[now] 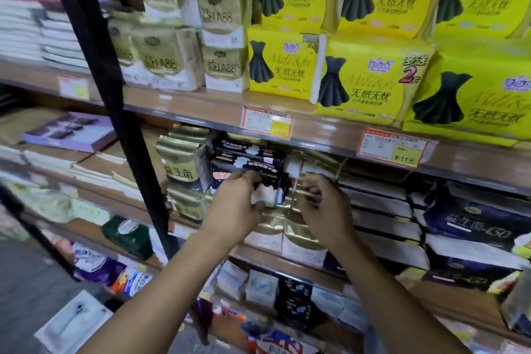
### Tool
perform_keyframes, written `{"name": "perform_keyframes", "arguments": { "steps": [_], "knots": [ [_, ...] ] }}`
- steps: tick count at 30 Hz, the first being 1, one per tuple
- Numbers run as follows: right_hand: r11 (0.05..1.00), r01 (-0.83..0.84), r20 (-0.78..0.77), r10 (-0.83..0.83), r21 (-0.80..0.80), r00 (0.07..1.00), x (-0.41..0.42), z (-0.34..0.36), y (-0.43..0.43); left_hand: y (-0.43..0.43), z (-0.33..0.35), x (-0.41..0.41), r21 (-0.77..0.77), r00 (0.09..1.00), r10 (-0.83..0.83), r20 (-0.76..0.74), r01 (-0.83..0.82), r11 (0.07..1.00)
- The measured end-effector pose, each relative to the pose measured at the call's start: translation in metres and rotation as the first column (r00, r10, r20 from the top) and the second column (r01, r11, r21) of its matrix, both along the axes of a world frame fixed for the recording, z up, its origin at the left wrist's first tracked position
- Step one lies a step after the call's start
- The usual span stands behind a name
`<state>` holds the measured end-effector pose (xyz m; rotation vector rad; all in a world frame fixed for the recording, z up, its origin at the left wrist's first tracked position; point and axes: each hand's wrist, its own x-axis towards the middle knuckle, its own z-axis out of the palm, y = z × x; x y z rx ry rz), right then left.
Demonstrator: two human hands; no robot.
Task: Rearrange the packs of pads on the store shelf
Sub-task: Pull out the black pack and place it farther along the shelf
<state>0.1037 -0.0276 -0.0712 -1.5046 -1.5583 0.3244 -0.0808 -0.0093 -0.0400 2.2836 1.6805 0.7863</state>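
Middle shelf: left hand pinches a dark pad pack at its lower front edge; right hand, fingers curled closed, grips the adjoining gold pad pack. Yellow packs rest above.

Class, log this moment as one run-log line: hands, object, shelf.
left hand: gripping dark pack | right hand: on gold pack, grip unclear | shelf: middle shelf | image: motion-blurred

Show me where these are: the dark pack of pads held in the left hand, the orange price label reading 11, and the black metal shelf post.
dark pack of pads (268,191), head view, white patch.
orange price label (393,147), head view, middle.
black metal shelf post (103,72), head view, upper part.
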Motion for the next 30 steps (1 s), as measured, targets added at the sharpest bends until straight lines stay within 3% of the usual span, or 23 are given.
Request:
{"name": "perform_keyframes", "arguments": {
  "steps": [9,15,19,24,30],
  "knots": [
    [0.958,-0.186,-0.274,0.122,-0.218,0.954,-0.043,0.023,0.037,0.016,0.000,-0.057,0.020,0.971,0.198,0.136,-0.203,0.979],
    [0.913,-0.263,-0.416,0.117,-0.313,0.902,-0.053,0.031,0.054,0.032,-0.012,-0.048,-0.037,0.956,0.158,0.247,-0.154,0.987],
    [0.905,-0.268,-0.456,0.096,-0.330,0.885,-0.051,0.030,0.057,0.046,-0.014,-0.041,-0.144,0.887,0.176,0.428,-0.125,0.982],
    [0.895,-0.298,-0.490,0.107,-0.331,0.865,-0.045,0.028,0.061,0.065,-0.009,-0.039,-0.327,0.802,0.231,0.550,-0.048,0.944],
    [0.885,-0.375,-0.627,0.130,-0.276,0.768,-0.049,0.013,0.067,0.070,-0.015,-0.042,-0.447,0.762,0.253,0.596,0.052,0.893]
  ]
}}
